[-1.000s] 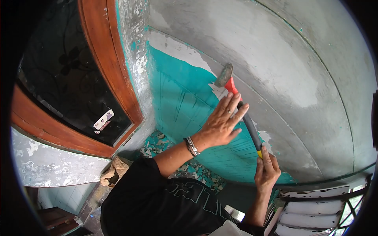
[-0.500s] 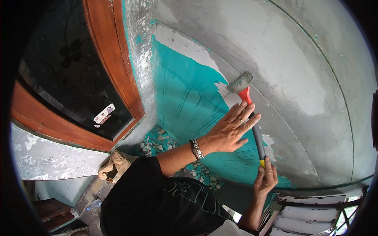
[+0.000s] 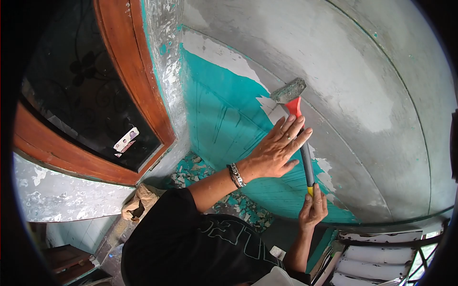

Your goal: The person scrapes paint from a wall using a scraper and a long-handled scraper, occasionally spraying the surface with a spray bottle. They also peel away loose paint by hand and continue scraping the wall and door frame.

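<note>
closest to me is the black shirt with pale letter lines on it, and both of my arms reach up and out from it. my right hand is low down, with its wrist under it and its fingers up. it is closed around the low end of the tool, by the yellow band. my left hand is higher and flat, with its back to me. its arm slants up to the right, its fingers are spread, and its thumb sticks out to the right. it is not closed on anything. its fingertips lie over the top of the handle, near the red neck, but i cannot tell how hard they press. it has a ring and a shiny bracelet.

the tool leans a bit to the left. its dusty gray head is up at the wall, where bare gray meets the blue-green paint. i cannot tell if the whole edge touches.

farther down, paint chips lie on the floor, near a crumpled brown bag. over to the left is a brown wood frame around dark glass.
</note>
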Motion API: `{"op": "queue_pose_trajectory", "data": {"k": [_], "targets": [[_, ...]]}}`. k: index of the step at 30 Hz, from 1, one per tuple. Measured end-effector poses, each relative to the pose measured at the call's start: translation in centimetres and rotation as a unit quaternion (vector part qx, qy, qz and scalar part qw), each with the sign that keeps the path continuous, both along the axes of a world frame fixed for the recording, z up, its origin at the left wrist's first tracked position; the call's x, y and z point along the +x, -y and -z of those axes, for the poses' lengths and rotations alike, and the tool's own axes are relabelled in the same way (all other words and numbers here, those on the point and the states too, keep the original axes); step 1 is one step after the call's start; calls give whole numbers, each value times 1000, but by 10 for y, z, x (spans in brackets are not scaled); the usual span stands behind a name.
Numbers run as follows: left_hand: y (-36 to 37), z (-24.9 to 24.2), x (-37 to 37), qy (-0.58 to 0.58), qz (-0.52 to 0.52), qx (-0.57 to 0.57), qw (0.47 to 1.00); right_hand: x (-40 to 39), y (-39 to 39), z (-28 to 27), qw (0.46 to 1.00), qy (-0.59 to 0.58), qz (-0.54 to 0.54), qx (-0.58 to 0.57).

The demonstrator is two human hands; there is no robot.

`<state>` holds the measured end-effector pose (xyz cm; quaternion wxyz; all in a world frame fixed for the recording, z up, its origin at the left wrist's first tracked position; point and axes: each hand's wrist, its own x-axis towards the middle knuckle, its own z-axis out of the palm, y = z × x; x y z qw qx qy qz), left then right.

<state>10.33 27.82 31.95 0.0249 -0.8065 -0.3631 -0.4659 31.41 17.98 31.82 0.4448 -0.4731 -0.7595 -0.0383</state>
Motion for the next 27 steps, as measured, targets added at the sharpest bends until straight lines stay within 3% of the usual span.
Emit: {"op": "queue_pose_trajectory", "data": {"k": [7, 13, 17, 19, 21, 22, 25, 27], "targets": [[7, 1, 2, -45, 37, -14, 998, 14, 10, -1, 1000, 3, 10, -6], [5, -4, -1, -30, -10, -9, 999, 11, 4, -16, 999, 47, 7, 15], [15, -22, 0, -52, -47, 15, 997, 27, 11, -34, 999, 14, 3, -39], [12, -31, 13, -5, -34, 23, 999, 34, 14, -53, 998, -10, 2, -68], [0, -39, 27, -56, -17, 128, 990, 37, 17, -84, 989, -20, 6, -143], [-2, -49, 30, -6, -10, 168, 986, 37, 15, -96, 989, -11, -2, -145], [-17, -45, 34, -50, 15, 119, 992, 27, 11, -136, 988, 25, -14, -151], [-23, -48, 31, -11, 11, 162, 987, 17, 8, -155, 983, 47, -14, -176]]}}
